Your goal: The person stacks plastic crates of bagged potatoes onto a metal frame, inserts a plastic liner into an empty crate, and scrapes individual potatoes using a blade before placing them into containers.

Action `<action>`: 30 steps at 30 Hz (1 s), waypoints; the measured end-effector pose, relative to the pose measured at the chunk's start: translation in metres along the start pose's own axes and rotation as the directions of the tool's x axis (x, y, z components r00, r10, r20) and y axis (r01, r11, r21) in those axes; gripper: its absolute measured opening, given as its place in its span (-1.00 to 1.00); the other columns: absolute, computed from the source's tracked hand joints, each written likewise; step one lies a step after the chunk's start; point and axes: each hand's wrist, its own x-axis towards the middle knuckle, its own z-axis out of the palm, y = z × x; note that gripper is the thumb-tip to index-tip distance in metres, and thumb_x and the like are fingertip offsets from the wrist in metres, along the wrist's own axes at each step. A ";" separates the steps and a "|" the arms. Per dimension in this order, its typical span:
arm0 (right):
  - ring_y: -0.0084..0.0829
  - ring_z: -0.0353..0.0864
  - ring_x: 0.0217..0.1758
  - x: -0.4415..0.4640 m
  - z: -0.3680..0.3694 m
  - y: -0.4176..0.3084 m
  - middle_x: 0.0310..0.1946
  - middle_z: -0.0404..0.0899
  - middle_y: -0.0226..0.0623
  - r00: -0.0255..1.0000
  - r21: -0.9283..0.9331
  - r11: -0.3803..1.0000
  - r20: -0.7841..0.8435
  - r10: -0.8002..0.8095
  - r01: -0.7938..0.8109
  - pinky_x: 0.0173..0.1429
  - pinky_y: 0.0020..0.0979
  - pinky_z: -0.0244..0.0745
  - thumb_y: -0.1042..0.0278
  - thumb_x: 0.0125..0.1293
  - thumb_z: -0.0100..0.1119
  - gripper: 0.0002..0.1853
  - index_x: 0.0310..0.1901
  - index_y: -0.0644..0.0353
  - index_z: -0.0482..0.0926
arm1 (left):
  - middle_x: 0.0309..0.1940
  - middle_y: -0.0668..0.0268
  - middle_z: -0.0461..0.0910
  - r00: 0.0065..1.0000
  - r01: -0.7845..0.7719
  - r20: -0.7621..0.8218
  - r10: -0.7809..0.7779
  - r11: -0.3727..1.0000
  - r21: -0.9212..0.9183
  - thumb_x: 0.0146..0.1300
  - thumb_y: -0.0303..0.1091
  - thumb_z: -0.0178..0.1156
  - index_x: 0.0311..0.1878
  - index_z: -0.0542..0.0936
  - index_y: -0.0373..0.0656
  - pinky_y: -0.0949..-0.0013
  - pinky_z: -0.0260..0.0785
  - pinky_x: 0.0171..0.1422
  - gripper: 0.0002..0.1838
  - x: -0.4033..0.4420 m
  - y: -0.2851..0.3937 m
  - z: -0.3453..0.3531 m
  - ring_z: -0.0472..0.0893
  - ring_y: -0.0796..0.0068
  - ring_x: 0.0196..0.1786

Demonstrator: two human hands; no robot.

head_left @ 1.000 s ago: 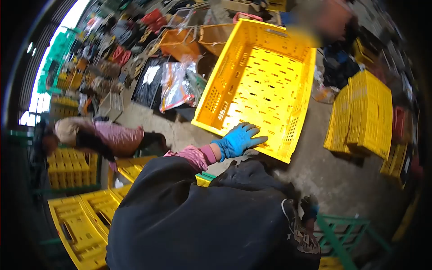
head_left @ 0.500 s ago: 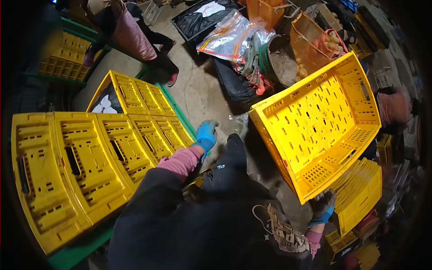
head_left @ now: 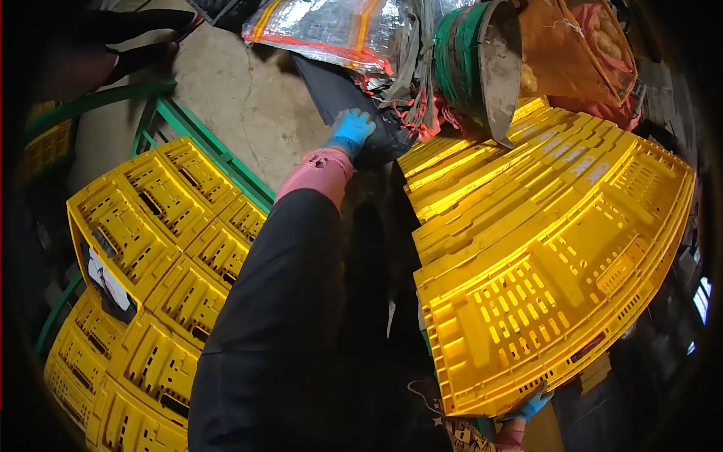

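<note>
Touching slotted plastic crate [head_left: 559, 290], right hand [head_left: 535, 406], grip unclear, left hand [head_left: 352, 129] loosely spread

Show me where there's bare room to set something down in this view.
The clearest patch is concrete floor bordered by the green frame, silver sheeting and black plastic. Crowded: the right, with the yellow crate stack, green-sided tub and orange sack, and the lower left, packed with yellow crates.

Passable over the bare floor [head_left: 226, 98] between the green rail [head_left: 218, 158] and the black plastic [head_left: 327, 87], just beside the left hand [head_left: 352, 132]. Walled in on the left by yellow crates [head_left: 177, 233], on the right by a stack of flat crates [head_left: 527, 264]; blocked beyond by a tub [head_left: 501, 75].
</note>
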 end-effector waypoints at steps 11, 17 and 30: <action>-0.37 0.51 -0.02 0.002 0.008 0.011 -0.02 0.49 -0.26 0.991 0.068 0.997 -0.129 0.039 -0.030 0.07 -0.33 0.50 0.32 0.44 0.07 -0.62 0.22 0.11 0.28 | -0.36 0.13 0.54 0.907 -0.215 -0.404 -0.120 0.694 -0.687 0.14 -0.32 0.29 -0.30 0.55 -0.14 0.12 0.40 -0.12 -0.85 0.010 -0.022 -0.049 0.55 0.03 -0.22; -0.43 0.52 -0.11 0.002 0.021 0.018 -0.06 0.51 -0.25 0.986 0.075 0.997 -0.165 0.014 -0.001 -0.01 -0.38 0.50 0.47 0.40 0.05 -0.62 0.22 0.11 0.28 | -0.34 0.23 0.57 0.954 -0.057 -0.218 -0.206 0.590 -0.805 0.28 -0.42 0.25 -0.15 0.55 -0.21 0.31 0.43 -0.11 -0.86 -0.002 -0.030 -0.149 0.56 0.33 -0.27; -0.33 0.58 0.03 0.001 0.046 0.004 0.12 0.49 -0.10 0.995 -0.022 1.000 -0.099 0.016 -0.018 0.09 -0.34 0.54 0.56 0.40 0.08 -0.46 0.37 0.22 0.19 | -0.30 0.54 0.47 0.646 -0.573 -0.666 -0.372 0.340 -0.746 0.45 -0.31 0.16 -0.09 0.53 -0.24 0.60 0.28 -0.09 -0.82 -0.091 -0.062 -0.440 0.38 0.74 -0.22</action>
